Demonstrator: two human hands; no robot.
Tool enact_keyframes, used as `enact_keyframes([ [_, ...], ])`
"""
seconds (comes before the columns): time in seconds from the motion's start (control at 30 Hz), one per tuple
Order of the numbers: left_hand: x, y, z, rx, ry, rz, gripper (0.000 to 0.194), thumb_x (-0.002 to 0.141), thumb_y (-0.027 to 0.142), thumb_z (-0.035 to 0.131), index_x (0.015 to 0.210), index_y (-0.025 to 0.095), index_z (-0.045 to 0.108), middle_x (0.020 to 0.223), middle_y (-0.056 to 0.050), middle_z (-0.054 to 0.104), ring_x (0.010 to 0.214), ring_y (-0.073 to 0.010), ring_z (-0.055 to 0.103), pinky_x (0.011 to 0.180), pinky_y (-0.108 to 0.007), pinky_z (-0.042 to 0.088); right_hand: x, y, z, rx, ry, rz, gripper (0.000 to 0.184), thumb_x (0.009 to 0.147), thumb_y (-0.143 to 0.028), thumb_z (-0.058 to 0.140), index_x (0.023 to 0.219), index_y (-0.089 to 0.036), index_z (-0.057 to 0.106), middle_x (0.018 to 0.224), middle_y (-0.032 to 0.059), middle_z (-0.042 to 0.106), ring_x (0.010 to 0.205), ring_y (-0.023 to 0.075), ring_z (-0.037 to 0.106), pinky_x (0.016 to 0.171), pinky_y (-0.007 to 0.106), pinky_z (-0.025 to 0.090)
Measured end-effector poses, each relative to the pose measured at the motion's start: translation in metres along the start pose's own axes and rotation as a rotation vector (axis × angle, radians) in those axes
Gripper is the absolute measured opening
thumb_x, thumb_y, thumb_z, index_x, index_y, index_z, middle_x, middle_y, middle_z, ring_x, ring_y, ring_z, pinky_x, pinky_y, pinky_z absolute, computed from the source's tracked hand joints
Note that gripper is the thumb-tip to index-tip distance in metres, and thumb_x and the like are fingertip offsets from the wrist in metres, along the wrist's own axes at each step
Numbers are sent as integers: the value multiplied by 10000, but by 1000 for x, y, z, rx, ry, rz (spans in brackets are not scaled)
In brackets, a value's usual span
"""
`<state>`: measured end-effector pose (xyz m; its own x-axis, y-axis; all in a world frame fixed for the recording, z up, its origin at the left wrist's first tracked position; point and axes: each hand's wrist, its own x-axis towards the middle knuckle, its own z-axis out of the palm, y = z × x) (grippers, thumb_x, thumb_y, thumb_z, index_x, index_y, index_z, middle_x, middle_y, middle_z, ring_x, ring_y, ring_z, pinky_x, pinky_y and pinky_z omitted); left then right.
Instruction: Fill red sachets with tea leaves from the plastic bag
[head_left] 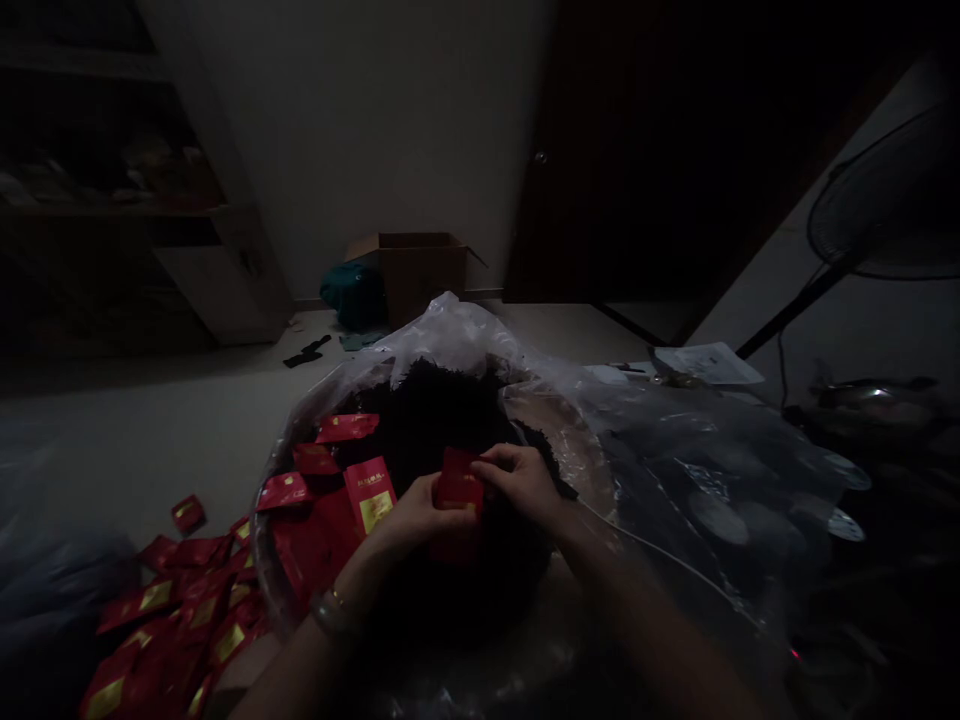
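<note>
Both hands grip one red packet [459, 482] with gold print, above a dark heap of what looks like loose tea leaves [442, 410]. My left hand [416, 515] is closed on its left side, and my right hand [521, 482] pinches its upper right edge. The heap lies in a wide round container lined with clear plastic [457, 325]. Left of my left hand, a red packet with a gold label [371, 495] leans among several other red packets [349, 428] inside the container. The packet's lower part is in deep shadow.
More red packets [199, 605] are piled on the floor at the lower left. An open cardboard box [424, 275] and a teal bag [352, 292] stand by the wall. Clear plastic sheeting [697, 480] spreads to the right, a fan [892, 200] above it. A white cable [675, 560] crosses there.
</note>
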<state>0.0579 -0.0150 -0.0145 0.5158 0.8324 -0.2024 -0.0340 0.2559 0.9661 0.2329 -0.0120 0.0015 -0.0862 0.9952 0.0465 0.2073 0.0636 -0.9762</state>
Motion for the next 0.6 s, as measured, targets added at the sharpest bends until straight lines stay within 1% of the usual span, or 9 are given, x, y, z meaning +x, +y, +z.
enact_keyframes([
  [0.1, 0, -1, -1, -27, -26, -35, 478, 509, 290, 832, 925, 114, 676, 778, -25, 691, 666, -148, 613, 656, -253, 468, 1, 1, 1, 53, -4, 30, 244, 687, -416, 689, 696, -176, 652, 602, -13, 652, 448, 113, 541, 450, 234, 438],
  [0.2, 0, 0, -1, -16, -25, -15, 498, 493, 252, 837, 945, 118, 677, 784, -17, 694, 669, -142, 610, 657, -245, 464, 2, 3, 2, 77, -21, 34, 258, 686, -426, 688, 697, -172, 641, 602, -19, 642, 438, 104, 533, 446, 230, 436],
  [0.33, 2, -2, 1, -95, 50, 1, 506, 519, 298, 836, 958, 116, 662, 780, -19, 699, 651, -133, 618, 633, -235, 472, 6, 7, -1, 69, -75, 10, 260, 691, -414, 698, 719, -160, 653, 616, -12, 652, 501, 119, 582, 504, 239, 478],
  [0.4, 3, -3, 2, -146, 105, -11, 515, 497, 306, 851, 931, 112, 654, 771, -24, 705, 640, -137, 629, 627, -240, 485, 12, 10, -12, 29, -119, 8, 279, 763, -427, 642, 812, -154, 668, 680, 13, 682, 573, 144, 631, 541, 255, 509],
  [0.47, 4, -3, 1, -190, 165, -24, 528, 466, 301, 867, 904, 111, 641, 773, -34, 712, 634, -148, 645, 628, -255, 503, 20, 17, -29, -145, -105, 1, 291, 867, -394, 529, 957, -150, 659, 808, 54, 711, 699, 172, 675, 609, 279, 534],
  [0.5, 4, -3, 0, -215, 196, -28, 532, 457, 302, 870, 895, 113, 634, 781, -41, 716, 631, -156, 653, 625, -265, 512, 23, 22, -39, -309, -43, -9, 274, 901, -343, 486, 1016, -150, 643, 886, 74, 713, 782, 181, 681, 666, 290, 536],
  [0.53, 4, -2, 0, -241, 222, -34, 532, 457, 309, 870, 890, 116, 628, 792, -49, 720, 630, -165, 660, 618, -274, 518, 26, 29, -48, -547, -6, -17, 248, 905, -292, 493, 1064, -159, 629, 993, 90, 702, 891, 188, 670, 757, 300, 523],
  [0.57, 4, -1, -1, -267, 241, -39, 530, 462, 317, 867, 889, 118, 625, 805, -56, 723, 630, -173, 666, 610, -281, 522, 29, 37, -57, -785, -19, 18, 232, 896, -266, 517, 1082, -175, 620, 1059, 95, 686, 977, 197, 648, 830, 312, 500],
  [0.6, 3, 0, -1, -292, 252, -41, 525, 471, 326, 862, 890, 119, 624, 816, -63, 725, 632, -180, 670, 603, -285, 524, 30, 46, -63, -863, -29, 70, 221, 839, -218, 599, 1048, -154, 630, 1048, 124, 686, 988, 233, 644, 846, 341, 490],
])
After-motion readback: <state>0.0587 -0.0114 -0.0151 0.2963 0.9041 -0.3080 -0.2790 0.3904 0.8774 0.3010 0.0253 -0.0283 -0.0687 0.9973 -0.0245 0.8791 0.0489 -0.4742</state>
